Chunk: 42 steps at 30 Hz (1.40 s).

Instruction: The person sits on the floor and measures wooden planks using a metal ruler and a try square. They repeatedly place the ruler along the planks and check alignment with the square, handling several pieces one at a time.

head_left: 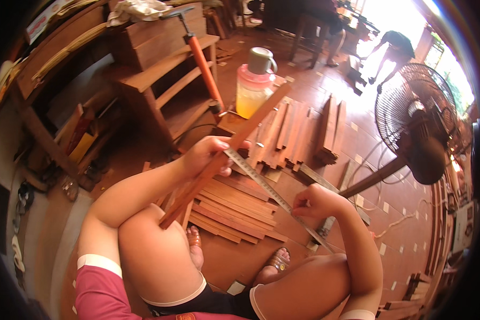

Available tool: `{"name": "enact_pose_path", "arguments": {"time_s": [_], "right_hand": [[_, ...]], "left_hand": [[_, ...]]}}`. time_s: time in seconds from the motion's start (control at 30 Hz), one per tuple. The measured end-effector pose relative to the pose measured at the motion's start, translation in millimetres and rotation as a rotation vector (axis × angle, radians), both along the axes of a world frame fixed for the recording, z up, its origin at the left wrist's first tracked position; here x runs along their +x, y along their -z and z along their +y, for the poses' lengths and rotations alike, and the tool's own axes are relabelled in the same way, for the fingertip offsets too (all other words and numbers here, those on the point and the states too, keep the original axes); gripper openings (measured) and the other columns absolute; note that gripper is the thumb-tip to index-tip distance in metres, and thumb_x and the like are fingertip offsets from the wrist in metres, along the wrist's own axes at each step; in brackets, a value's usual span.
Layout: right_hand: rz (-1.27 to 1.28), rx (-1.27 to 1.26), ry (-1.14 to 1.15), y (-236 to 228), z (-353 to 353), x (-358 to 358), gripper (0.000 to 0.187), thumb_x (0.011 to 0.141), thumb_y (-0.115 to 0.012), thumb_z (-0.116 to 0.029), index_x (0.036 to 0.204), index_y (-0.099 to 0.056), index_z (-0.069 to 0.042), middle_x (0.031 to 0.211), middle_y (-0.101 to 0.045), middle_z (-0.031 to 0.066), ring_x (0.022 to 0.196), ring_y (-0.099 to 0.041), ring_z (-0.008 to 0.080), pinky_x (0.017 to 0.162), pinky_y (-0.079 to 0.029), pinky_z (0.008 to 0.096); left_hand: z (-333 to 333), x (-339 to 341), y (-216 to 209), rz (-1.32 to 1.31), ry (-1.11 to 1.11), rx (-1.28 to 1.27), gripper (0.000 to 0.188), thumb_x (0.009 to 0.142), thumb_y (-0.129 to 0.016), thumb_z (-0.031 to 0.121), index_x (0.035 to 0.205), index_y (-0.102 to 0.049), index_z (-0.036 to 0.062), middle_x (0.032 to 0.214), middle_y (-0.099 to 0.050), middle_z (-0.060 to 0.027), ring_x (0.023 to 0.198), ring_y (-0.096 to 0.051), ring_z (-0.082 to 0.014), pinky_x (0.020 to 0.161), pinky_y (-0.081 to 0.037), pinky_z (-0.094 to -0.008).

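Note:
My left hand (205,154) is closed around a long reddish-brown wooden strip (258,114). The strip slants from my left thigh up toward the far right. A long steel ruler (264,184) with graduation marks meets it at my left fingertips and runs down to the right. My right hand (320,202) pinches the ruler along its lower half. Below my hands, a pile of flat wooden slats (234,210) lies on the tiled floor near my sandalled feet.
Beyond the strip are several rows of wooden pieces (293,130) and a pink-lidded jug (249,93) with a grey mug (260,61) on top. An orange-barrelled pump (200,64) leans by a wooden step unit (160,80). A fan (418,122) stands right; another person (397,48) bends behind.

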State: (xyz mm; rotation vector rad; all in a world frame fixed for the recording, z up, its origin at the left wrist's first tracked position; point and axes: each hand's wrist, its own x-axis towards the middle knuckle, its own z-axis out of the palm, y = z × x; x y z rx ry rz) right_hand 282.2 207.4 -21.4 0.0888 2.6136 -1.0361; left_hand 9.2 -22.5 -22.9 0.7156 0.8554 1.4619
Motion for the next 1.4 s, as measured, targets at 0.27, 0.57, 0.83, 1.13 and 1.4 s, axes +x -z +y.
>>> {"name": "enact_pose_path", "arguments": {"time_s": [0.27,0.57,0.83,1.13,1.4], "right_hand": [[0.001,0.021,0.05,-18.2,0.2,6.7,0.02,0.084,-0.075,-0.02,0.087,-0.072,0.0,0.078,-0.072,0.0129,0.072,-0.07,0.0229,0.069,-0.054,0.0339],[-0.037,0.063,0.01,-16.0,-0.5,5.6,0.019,0.085,-0.074,-0.022,0.088,-0.071,-0.003,0.078,-0.07,0.0088,0.07,-0.066,0.0186,0.067,-0.052,0.0324],[-0.05,0.062,0.022,-18.4,-2.3,6.1,0.02,0.084,-0.076,-0.023,0.089,-0.072,-0.004,0.079,-0.071,0.0075,0.069,-0.066,0.0176,0.065,-0.052,0.0319],[-0.08,0.015,0.011,-14.8,-2.1,3.1,0.019,0.085,-0.076,-0.022,0.09,-0.072,-0.004,0.078,-0.071,0.0071,0.069,-0.065,0.0157,0.065,-0.052,0.031],[-0.116,0.024,0.005,-15.5,-4.1,-1.6,0.021,0.084,-0.076,-0.021,0.088,-0.072,-0.002,0.078,-0.072,0.0111,0.073,-0.069,0.0217,0.069,-0.054,0.0335]], "left_hand": [[2.4,1.3,0.4,-0.017,-0.036,-0.015,0.066,0.084,-0.053,0.029,0.14,-0.049,-0.0054,0.071,-0.051,-0.0028,0.064,-0.048,-0.0101,0.057,-0.043,-0.0275],[-1.6,1.9,-0.2,-0.032,0.006,0.014,0.067,0.088,-0.055,0.03,0.144,-0.044,-0.0049,0.076,-0.054,-0.0037,0.065,-0.049,-0.0104,0.058,-0.043,-0.027],[-2.8,2.5,-4.5,0.05,0.005,0.01,0.056,0.092,-0.052,0.028,0.139,-0.05,-0.0021,0.078,-0.054,-0.0018,0.066,-0.05,-0.0094,0.061,-0.045,-0.0275],[2.6,3.2,-1.2,0.091,-0.036,-0.067,0.058,0.09,-0.051,0.027,0.14,-0.049,-0.0034,0.073,-0.055,-0.006,0.058,-0.049,-0.0123,0.06,-0.047,-0.031],[3.0,0.1,5.6,0.057,-0.017,-0.078,0.056,0.089,-0.049,0.024,0.139,-0.051,-0.0025,0.072,-0.056,-0.0068,0.064,-0.052,-0.0123,0.063,-0.049,-0.0314]]}}
